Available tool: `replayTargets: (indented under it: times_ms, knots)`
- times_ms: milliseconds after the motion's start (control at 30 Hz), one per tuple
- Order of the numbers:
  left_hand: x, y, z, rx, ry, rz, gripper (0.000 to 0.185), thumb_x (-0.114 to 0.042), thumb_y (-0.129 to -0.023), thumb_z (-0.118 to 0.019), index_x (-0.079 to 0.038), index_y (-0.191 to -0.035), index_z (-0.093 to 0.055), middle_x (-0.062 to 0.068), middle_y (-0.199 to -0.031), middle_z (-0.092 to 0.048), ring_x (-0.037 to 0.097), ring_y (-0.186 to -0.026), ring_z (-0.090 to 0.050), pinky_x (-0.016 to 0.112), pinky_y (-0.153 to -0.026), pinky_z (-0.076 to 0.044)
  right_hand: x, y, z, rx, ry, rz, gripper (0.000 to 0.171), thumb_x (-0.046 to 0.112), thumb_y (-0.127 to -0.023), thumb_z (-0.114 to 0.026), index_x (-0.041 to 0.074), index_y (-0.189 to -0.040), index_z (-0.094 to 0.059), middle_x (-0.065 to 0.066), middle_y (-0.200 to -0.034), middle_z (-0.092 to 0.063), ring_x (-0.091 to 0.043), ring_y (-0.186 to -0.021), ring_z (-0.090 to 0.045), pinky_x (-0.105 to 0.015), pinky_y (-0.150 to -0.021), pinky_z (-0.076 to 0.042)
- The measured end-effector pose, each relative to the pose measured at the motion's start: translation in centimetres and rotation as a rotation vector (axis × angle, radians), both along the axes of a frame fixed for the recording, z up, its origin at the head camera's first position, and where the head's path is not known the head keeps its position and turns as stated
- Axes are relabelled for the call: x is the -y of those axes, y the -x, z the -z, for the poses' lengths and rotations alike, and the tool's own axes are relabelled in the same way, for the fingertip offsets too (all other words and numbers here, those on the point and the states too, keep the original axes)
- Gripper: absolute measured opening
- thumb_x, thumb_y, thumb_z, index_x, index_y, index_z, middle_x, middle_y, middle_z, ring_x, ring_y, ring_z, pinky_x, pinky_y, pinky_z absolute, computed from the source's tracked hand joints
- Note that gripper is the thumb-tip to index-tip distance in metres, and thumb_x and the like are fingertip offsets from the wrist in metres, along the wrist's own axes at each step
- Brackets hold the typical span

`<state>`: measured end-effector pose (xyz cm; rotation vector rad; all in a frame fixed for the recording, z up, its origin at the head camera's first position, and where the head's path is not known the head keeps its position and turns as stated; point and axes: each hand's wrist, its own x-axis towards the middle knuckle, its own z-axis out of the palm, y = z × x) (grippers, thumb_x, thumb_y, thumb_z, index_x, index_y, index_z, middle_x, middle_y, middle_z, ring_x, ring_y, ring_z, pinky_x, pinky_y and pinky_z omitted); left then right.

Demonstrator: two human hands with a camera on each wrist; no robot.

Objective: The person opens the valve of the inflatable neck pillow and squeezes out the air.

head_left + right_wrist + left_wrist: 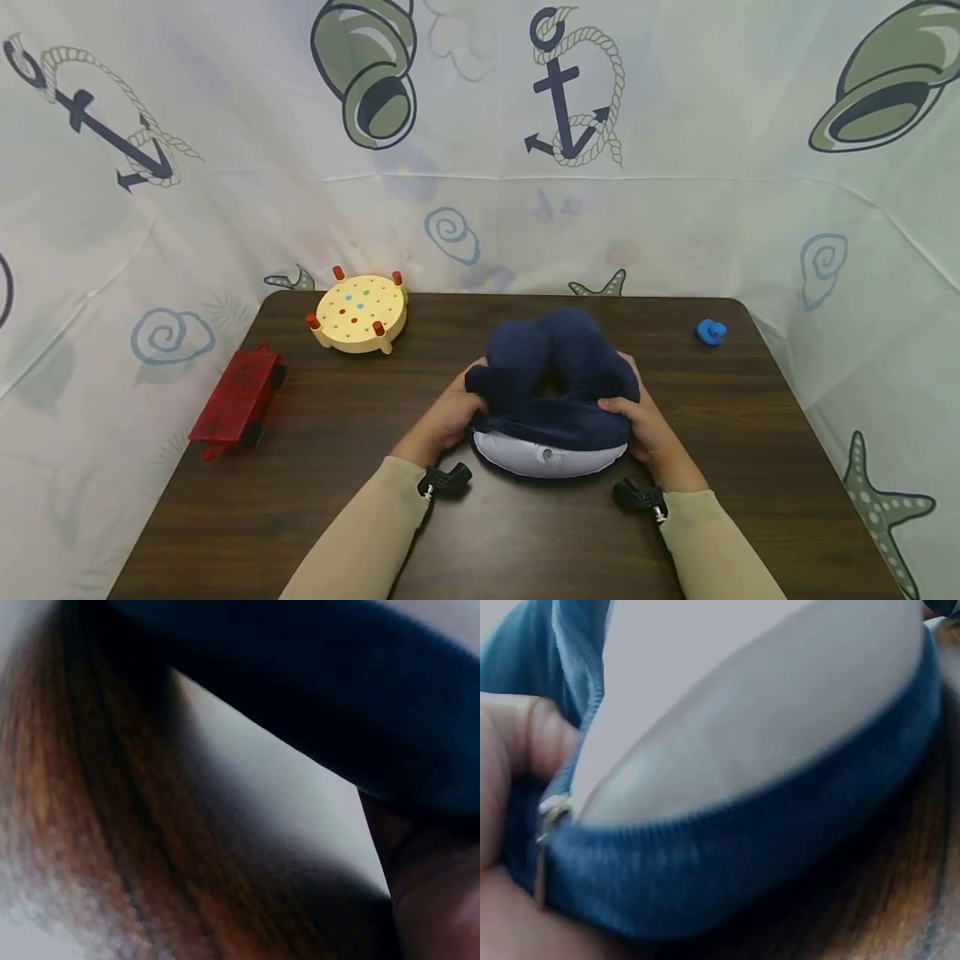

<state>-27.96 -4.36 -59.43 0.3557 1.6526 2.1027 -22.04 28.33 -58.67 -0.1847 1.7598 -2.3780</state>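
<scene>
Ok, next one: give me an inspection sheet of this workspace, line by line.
Surface: brown wood-grain tabletop.
Job's things: navy-blue plush horseshoe-shaped pillow, its white inner exposed at the near side; metal zip pull at the opening.
Clutter: red wheeled toy cart and pale-yellow round disc with red-tipped pegs, left; small blue knob-shaped piece, far right.
Grips: left grip and right grip hold the pillow's opposite sides.
Cables: dark lines beside the beige sleeves; cable or shadow, cannot tell.
Surroundings: white nautical-print fabric behind and at both sides.
</scene>
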Motion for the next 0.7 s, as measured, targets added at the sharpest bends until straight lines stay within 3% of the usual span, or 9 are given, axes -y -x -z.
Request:
replayTargets:
  times_ms: [100,200,267,333,467,600,667,700]
  knots:
    - [-0.10,-0.23,-0.44,0.058,0.029,-0.025,0.078,0.017,-0.061,-0.046,-0.020,-0.126,-0.067,-0.005,-0.110,-0.067,0.017,-0.098,-0.061,0.028,-0.078,-0.052,-0.04,-0.14,-0.03,-0.041,0.006,-0.010,0.067,-0.006,-0.091,-0.063,0.032,-0.144,-0.046,0.002,-0.139,-0.053,-0.016,-0.124,-0.054,-0.028,-0.100,-0.053]
    - [-0.10,-0.32,-0.69,0.088,0.044,-0.035,0.066,0.016,-0.071,-0.045,-0.022,-0.119,-0.071,-0.004,-0.102,-0.068,0.016,-0.085,-0.060,0.027,-0.065,-0.048,-0.10,-0.21,0.03,-0.084,0.028,-0.006,0.062,-0.012,-0.090,-0.066,0.030,-0.134,-0.053,0.004,-0.129,-0.058,-0.014,-0.117,-0.058,-0.028,-0.095,-0.055]
    - [0.00,-0.24,-0.65,0.099,0.040,-0.034,0.066,0.015,-0.074,-0.045,-0.027,-0.117,-0.071,-0.005,-0.104,-0.068,0.015,-0.086,-0.060,0.026,-0.062,-0.046,-0.13,-0.23,0.09,-0.108,0.036,0.007,0.059,-0.016,-0.090,-0.066,0.028,-0.128,-0.056,0.005,-0.123,-0.059,-0.013,-0.112,-0.059,-0.028,-0.091,-0.055]
    - [0.15,-0.11,-0.55,0.103,0.009,-0.022,0.074,0.018,-0.067,-0.047,-0.030,-0.118,-0.068,-0.005,-0.114,-0.065,0.016,-0.095,-0.060,0.027,-0.067,-0.050,-0.11,-0.22,0.13,-0.111,0.029,0.052,0.055,-0.018,-0.090,-0.067,0.027,-0.120,-0.059,0.007,-0.116,-0.060,-0.011,-0.107,-0.060,-0.026,-0.088,-0.055]
    - [0.44,0.09,-0.46,0.135,-0.119,0.050,0.092,0.020,-0.058,-0.047,-0.035,-0.131,-0.054,-0.002,-0.136,-0.055,0.021,-0.121,-0.055,0.032,-0.091,-0.055,0.06,-0.04,0.08,-0.076,0.006,0.160,0.044,-0.014,-0.095,-0.067,0.025,-0.113,-0.058,0.007,-0.110,-0.061,-0.010,-0.102,-0.060,-0.025,-0.084,-0.054]
    - [0.58,0.07,-0.28,0.144,-0.236,0.112,0.076,0.012,-0.081,-0.055,-0.037,-0.138,-0.045,-0.001,-0.142,-0.053,0.020,-0.127,-0.056,0.035,-0.101,-0.054,0.18,0.17,-0.03,-0.067,-0.002,0.169,0.032,0.001,-0.105,-0.068,0.025,-0.124,-0.058,0.007,-0.120,-0.061,-0.010,-0.109,-0.061,-0.024,-0.091,-0.055]
    - [0.70,-0.07,-0.23,0.131,-0.269,0.128,0.056,-0.011,-0.099,-0.068,-0.039,-0.140,-0.043,-0.004,-0.143,-0.054,0.016,-0.128,-0.057,0.033,-0.103,-0.053,0.09,0.21,0.00,-0.111,0.031,0.123,0.020,0.020,-0.111,-0.063,0.027,-0.130,-0.057,0.008,-0.125,-0.062,-0.008,-0.113,-0.060,-0.023,-0.094,-0.053]
    - [0.76,-0.12,-0.19,0.117,-0.278,0.141,0.052,-0.027,-0.102,-0.073,-0.039,-0.142,-0.041,-0.006,-0.143,-0.054,0.014,-0.129,-0.057,0.033,-0.105,-0.052,0.00,0.25,0.03,-0.143,0.074,0.087,0.019,0.032,-0.113,-0.058,0.027,-0.131,-0.057,0.009,-0.126,-0.062,-0.008,-0.115,-0.060,-0.023,-0.096,-0.053]
